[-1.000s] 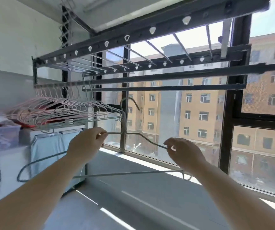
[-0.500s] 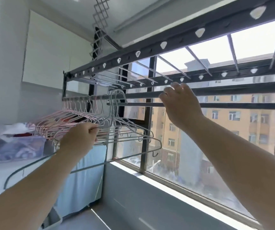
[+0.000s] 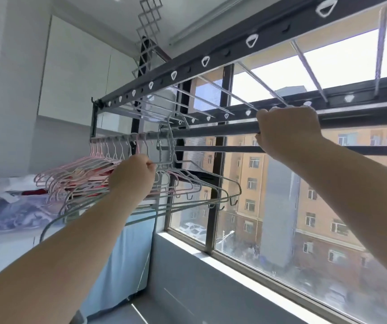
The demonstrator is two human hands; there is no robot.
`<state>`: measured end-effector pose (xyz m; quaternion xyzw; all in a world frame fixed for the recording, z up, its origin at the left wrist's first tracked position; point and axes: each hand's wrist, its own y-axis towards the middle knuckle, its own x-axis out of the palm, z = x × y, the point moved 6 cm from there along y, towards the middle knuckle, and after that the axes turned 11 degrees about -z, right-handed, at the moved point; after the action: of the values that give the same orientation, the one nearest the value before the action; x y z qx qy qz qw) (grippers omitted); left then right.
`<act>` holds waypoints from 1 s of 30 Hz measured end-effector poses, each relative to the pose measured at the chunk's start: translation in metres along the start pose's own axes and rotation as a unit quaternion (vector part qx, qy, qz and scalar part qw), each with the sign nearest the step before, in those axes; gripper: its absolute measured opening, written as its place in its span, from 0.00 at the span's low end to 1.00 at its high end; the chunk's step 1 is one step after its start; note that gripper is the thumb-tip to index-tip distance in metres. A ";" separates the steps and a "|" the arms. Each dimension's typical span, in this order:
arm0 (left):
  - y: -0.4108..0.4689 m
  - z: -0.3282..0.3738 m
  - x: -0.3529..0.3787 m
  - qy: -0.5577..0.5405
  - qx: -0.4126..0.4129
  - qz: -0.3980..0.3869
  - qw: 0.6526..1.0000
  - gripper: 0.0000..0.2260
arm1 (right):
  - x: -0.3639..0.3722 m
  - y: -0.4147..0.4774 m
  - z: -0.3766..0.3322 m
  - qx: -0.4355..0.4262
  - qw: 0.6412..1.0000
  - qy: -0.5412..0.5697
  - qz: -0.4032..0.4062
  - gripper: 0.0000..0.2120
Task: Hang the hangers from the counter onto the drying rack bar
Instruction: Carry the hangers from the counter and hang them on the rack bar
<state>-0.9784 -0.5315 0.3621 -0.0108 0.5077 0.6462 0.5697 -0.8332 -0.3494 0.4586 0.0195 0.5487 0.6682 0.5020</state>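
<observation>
Obs., head view. Landmark: drying rack bar, a grey round tube that runs across in front of the window.

- Right hand: on the bar, right of its middle. Fingers are curled over the top and the thumb is under it, so the hand grips the tube.
- Left hand: below the bar, toward its left part. Fingers are closed in a pinch on the wire of a grey-green hanger, just beside the hanger's neck.
- The hanger's hook is up at the bar and appears to sit over it. Its shoulders spread below the bar, with small end hooks toward the window. More grey-green wires lie bunched with it; I cannot tell how many are in the pinch.
- Pink hangers: a close row with hooks on the left end of the bar and bodies fanned out beneath it, partly behind the left hand.
- Thin rail: just under the bar and parallel to it.
- Dark perforated rack beam: above the bar, with silver cross rods running back from it.
- White surface: well below the bar's left end. It carries a clear bag of folded cloth.
- Blue cloth: hangs down below the hangers.
</observation>
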 end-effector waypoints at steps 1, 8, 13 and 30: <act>0.006 -0.001 0.001 -0.007 0.000 0.002 1.000 0.12 | 0.001 0.000 0.000 -0.002 1.000 -0.001 0.012 0.06; 0.040 -0.002 0.018 -0.020 0.031 -0.019 0.999 0.11 | 0.005 0.001 -0.006 0.006 0.998 -0.038 0.059 0.08; 0.044 -0.009 0.040 -0.026 0.044 -0.049 0.997 0.11 | 0.008 -0.002 -0.011 0.011 0.996 -0.061 0.070 0.10; 0.043 -0.024 0.049 -0.099 0.086 -0.060 0.990 0.10 | 0.010 -0.007 -0.013 0.067 0.994 -0.076 0.031 0.10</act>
<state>-1.0417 -0.5051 0.3491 0.0716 0.5007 0.5628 0.6538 -0.8417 -0.3523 0.4428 0.1208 0.5515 0.6417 0.5192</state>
